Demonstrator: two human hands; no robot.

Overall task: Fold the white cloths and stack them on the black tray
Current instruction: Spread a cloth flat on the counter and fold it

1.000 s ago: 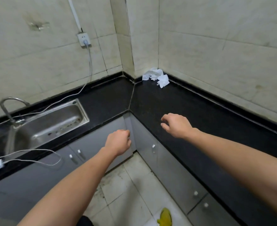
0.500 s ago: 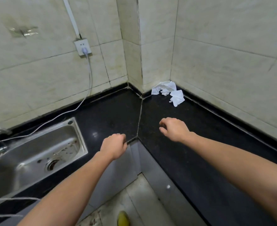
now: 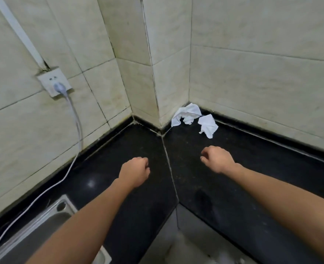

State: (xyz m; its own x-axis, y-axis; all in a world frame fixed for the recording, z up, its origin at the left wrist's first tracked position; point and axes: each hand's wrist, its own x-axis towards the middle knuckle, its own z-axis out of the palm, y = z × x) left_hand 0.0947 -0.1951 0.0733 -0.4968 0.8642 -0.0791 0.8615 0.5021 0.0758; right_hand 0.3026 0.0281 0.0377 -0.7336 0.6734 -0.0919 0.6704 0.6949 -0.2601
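Black stone countertop (image 3: 243, 168) wraps the tiled corner; a sink (image 3: 48, 221) sits near left, below a socket (image 3: 55, 83) and its white cable (image 3: 75, 119). Crumpled white cloths (image 3: 189, 114) lie in the far corner, the heap stretching left to right along the wall. Nearer, the left hand (image 3: 134, 171) is fisted and the right hand (image 3: 217, 159) loosely curled, both empty, well short of them.

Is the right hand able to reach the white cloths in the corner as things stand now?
Probably yes. The right hand hovers over the counter and holds nothing, and only bare counter lies between it and the cloths by the wall.
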